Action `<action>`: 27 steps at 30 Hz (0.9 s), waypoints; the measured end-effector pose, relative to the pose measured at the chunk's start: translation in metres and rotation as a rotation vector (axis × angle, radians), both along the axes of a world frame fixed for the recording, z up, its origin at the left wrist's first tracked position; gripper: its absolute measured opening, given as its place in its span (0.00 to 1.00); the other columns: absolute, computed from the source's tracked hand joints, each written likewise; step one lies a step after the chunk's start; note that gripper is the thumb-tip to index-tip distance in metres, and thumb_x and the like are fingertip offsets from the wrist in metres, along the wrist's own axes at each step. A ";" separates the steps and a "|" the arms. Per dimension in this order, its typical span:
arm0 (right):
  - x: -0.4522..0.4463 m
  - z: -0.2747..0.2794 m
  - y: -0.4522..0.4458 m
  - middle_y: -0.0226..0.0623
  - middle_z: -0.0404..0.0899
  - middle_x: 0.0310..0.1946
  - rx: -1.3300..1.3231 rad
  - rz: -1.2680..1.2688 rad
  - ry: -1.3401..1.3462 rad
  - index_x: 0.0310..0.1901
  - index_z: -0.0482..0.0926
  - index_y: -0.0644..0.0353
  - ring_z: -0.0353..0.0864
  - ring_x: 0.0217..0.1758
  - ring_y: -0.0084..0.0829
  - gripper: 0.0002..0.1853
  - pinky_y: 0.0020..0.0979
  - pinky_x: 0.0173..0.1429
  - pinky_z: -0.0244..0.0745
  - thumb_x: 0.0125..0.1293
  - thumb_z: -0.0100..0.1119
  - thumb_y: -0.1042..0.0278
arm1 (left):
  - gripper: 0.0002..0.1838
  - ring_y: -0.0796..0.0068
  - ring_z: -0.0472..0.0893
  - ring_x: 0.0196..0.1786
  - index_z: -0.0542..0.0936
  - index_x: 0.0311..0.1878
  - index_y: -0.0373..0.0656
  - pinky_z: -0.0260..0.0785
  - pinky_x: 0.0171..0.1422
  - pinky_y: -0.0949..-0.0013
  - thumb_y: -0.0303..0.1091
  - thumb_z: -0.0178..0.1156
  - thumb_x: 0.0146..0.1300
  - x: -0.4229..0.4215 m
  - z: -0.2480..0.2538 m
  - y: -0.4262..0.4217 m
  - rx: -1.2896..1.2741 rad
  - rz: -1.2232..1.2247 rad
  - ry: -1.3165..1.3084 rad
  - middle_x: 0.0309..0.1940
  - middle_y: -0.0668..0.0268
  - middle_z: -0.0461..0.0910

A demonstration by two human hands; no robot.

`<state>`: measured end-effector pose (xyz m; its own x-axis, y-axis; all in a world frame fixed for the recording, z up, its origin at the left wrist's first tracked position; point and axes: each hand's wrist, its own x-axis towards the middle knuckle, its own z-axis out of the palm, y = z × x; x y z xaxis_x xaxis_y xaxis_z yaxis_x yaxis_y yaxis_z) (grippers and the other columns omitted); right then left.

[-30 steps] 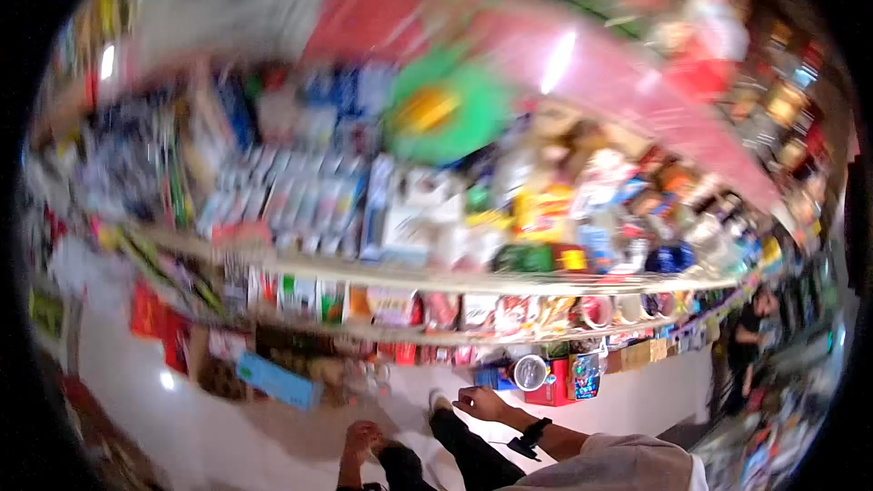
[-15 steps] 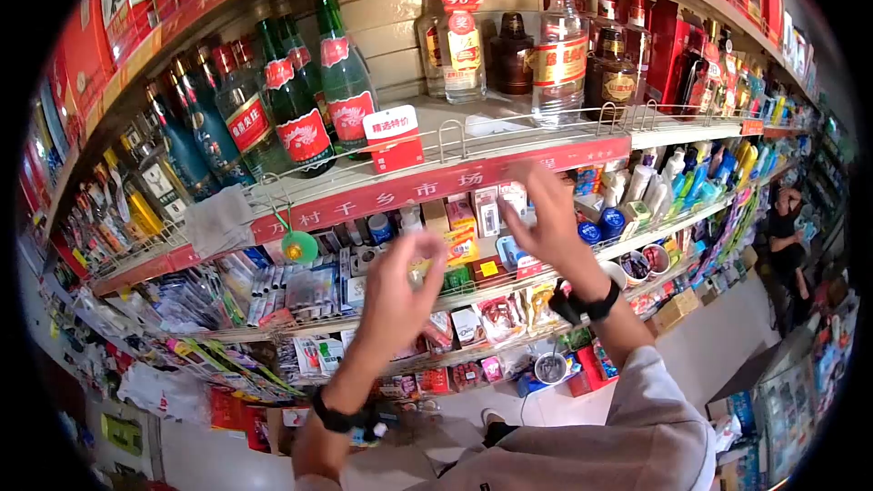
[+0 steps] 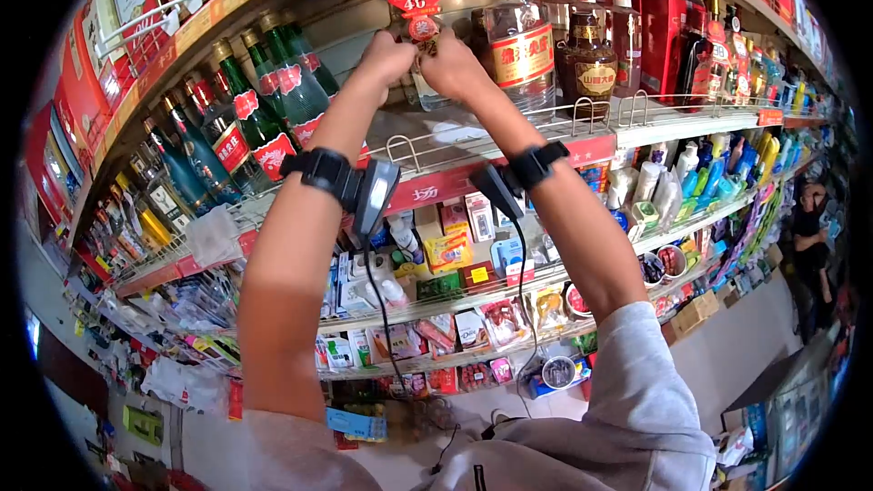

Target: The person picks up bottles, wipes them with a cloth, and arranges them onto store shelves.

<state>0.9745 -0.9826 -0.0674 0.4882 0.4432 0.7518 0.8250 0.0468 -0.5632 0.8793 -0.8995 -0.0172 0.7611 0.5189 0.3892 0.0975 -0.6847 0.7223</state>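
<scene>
Both of my arms reach up to the top shelf, one hand on each side of a clear liquor bottle point(image 3: 426, 91) that wears a red "40" tag point(image 3: 416, 0). My left hand point(image 3: 389, 59) is closed against its left side, and my right hand point(image 3: 453, 65) curls at its right side, covering much of the label. The fingertips are partly hidden. Behind it, the top of a second bottle shows just to the left. Close by on the right stands a taller clear liquor bottle point(image 3: 520, 45) with a red cap and a red-and-yellow label.
Green glass bottles point(image 3: 244, 105) stand to the left on this shelf. A dark brown bottle point(image 3: 589, 68) and red boxes point(image 3: 659, 36) are on the right. A wire rail point(image 3: 409, 153) runs along the front edge. Lower shelves hold many small packages. Another person point(image 3: 809, 236) is at far right.
Both hands have risen from in front of the lower shelves to the tagged liquor bottle and closed in on it. The view has shifted slightly to the right.
</scene>
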 end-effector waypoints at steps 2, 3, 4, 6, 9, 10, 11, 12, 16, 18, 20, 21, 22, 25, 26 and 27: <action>0.011 0.007 0.017 0.65 0.76 0.56 -0.113 -0.128 0.178 0.55 0.69 0.76 0.76 0.60 0.58 0.32 0.46 0.65 0.72 0.59 0.63 0.56 | 0.22 0.71 0.74 0.41 0.72 0.58 0.34 0.68 0.43 0.64 0.33 0.58 0.61 0.019 -0.002 0.013 -0.047 -0.023 -0.054 0.44 0.61 0.78; 0.016 0.008 0.018 0.65 0.76 0.56 -0.093 -0.106 0.196 0.56 0.72 0.77 0.77 0.62 0.56 0.34 0.45 0.65 0.72 0.56 0.64 0.54 | 0.19 0.71 0.74 0.39 0.74 0.55 0.36 0.68 0.42 0.64 0.32 0.57 0.61 0.029 -0.002 0.022 -0.058 0.003 -0.043 0.41 0.63 0.78; 0.020 0.008 0.017 0.65 0.76 0.56 -0.092 -0.100 0.199 0.56 0.72 0.77 0.77 0.62 0.56 0.34 0.45 0.65 0.72 0.56 0.64 0.54 | 0.17 0.71 0.74 0.37 0.75 0.53 0.38 0.68 0.41 0.64 0.31 0.56 0.61 0.037 -0.005 0.031 -0.072 0.029 -0.034 0.39 0.65 0.78; 0.024 0.011 0.012 0.74 0.75 0.52 -0.177 -0.008 0.199 0.57 0.67 0.82 0.75 0.61 0.62 0.32 0.45 0.65 0.71 0.58 0.55 0.61 | 0.15 0.71 0.75 0.37 0.76 0.52 0.40 0.69 0.41 0.64 0.30 0.55 0.62 0.042 -0.008 0.034 -0.078 0.046 -0.013 0.38 0.65 0.78; 0.024 0.008 0.011 0.74 0.75 0.53 -0.132 0.000 0.183 0.57 0.68 0.82 0.75 0.61 0.62 0.33 0.45 0.65 0.70 0.58 0.56 0.60 | 0.14 0.72 0.78 0.37 0.77 0.51 0.43 0.72 0.43 0.65 0.30 0.53 0.62 0.057 -0.015 0.044 -0.126 0.039 0.003 0.37 0.66 0.79; 0.024 0.007 0.010 0.74 0.75 0.53 -0.130 0.000 0.182 0.57 0.68 0.82 0.75 0.61 0.62 0.33 0.45 0.65 0.70 0.58 0.56 0.60 | 0.15 0.73 0.79 0.37 0.76 0.52 0.44 0.73 0.44 0.66 0.30 0.53 0.62 0.061 -0.018 0.050 -0.171 0.022 0.002 0.38 0.65 0.80; 0.024 0.007 0.010 0.73 0.75 0.53 -0.133 0.007 0.184 0.57 0.68 0.82 0.74 0.62 0.61 0.33 0.45 0.65 0.70 0.58 0.56 0.59 | 0.16 0.74 0.81 0.41 0.75 0.55 0.47 0.75 0.46 0.66 0.32 0.54 0.63 0.059 -0.017 0.050 -0.162 -0.036 0.076 0.40 0.66 0.81; 0.023 0.007 0.010 0.73 0.74 0.53 -0.138 0.016 0.187 0.57 0.68 0.82 0.74 0.62 0.61 0.33 0.45 0.66 0.70 0.58 0.57 0.59 | 0.16 0.74 0.81 0.41 0.75 0.55 0.47 0.75 0.46 0.66 0.32 0.54 0.63 0.059 -0.017 0.049 -0.161 -0.033 0.077 0.40 0.66 0.81; 0.026 0.008 0.010 0.74 0.74 0.54 -0.170 0.030 0.190 0.56 0.69 0.81 0.74 0.63 0.60 0.33 0.45 0.66 0.69 0.58 0.57 0.58 | 0.21 0.66 0.79 0.51 0.74 0.60 0.47 0.74 0.49 0.60 0.37 0.61 0.63 0.062 -0.020 0.049 -0.204 -0.029 0.078 0.51 0.64 0.79; 0.029 0.007 0.013 0.73 0.74 0.54 -0.160 -0.015 0.175 0.57 0.68 0.81 0.74 0.63 0.60 0.33 0.45 0.67 0.69 0.58 0.57 0.58 | 0.22 0.66 0.79 0.50 0.73 0.59 0.47 0.75 0.48 0.61 0.38 0.63 0.63 0.067 -0.022 0.053 -0.212 -0.027 0.073 0.50 0.65 0.80; 0.029 0.005 0.019 0.73 0.74 0.54 -0.120 -0.055 0.180 0.58 0.67 0.81 0.74 0.63 0.60 0.34 0.46 0.67 0.69 0.58 0.57 0.58 | 0.22 0.68 0.80 0.48 0.73 0.58 0.47 0.76 0.46 0.62 0.38 0.65 0.62 0.069 -0.021 0.055 -0.203 -0.035 0.066 0.49 0.66 0.80; 0.029 0.004 0.023 0.73 0.73 0.55 -0.079 -0.098 0.189 0.59 0.66 0.80 0.73 0.63 0.61 0.35 0.46 0.68 0.69 0.59 0.57 0.57 | 0.22 0.68 0.80 0.48 0.73 0.58 0.47 0.76 0.46 0.62 0.38 0.65 0.62 0.068 -0.019 0.054 -0.202 -0.032 0.064 0.49 0.66 0.80; 0.030 0.003 0.025 0.73 0.73 0.55 -0.079 -0.094 0.187 0.59 0.66 0.80 0.73 0.63 0.61 0.35 0.46 0.68 0.69 0.59 0.57 0.57 | 0.22 0.67 0.80 0.48 0.73 0.58 0.47 0.76 0.46 0.62 0.37 0.64 0.63 0.066 -0.018 0.053 -0.213 -0.017 0.070 0.49 0.66 0.80; 0.031 0.002 0.025 0.73 0.72 0.56 -0.057 -0.136 0.172 0.62 0.62 0.80 0.72 0.63 0.63 0.37 0.48 0.68 0.68 0.58 0.58 0.58 | 0.22 0.67 0.80 0.48 0.73 0.60 0.48 0.76 0.46 0.61 0.35 0.64 0.63 0.065 -0.021 0.049 -0.201 0.007 0.049 0.50 0.65 0.80; 0.030 0.001 0.023 0.74 0.70 0.59 -0.062 -0.136 0.163 0.62 0.61 0.80 0.71 0.63 0.64 0.38 0.49 0.69 0.68 0.58 0.59 0.58 | 0.22 0.67 0.81 0.48 0.73 0.61 0.48 0.76 0.47 0.60 0.34 0.63 0.63 0.063 -0.021 0.045 -0.180 0.016 0.022 0.51 0.64 0.80; 0.030 0.001 0.022 0.74 0.67 0.61 -0.069 -0.136 0.153 0.63 0.60 0.79 0.70 0.64 0.65 0.39 0.50 0.69 0.67 0.58 0.61 0.59 | 0.22 0.67 0.81 0.48 0.73 0.61 0.48 0.76 0.47 0.60 0.34 0.63 0.63 0.061 -0.019 0.042 -0.179 0.015 0.022 0.51 0.64 0.80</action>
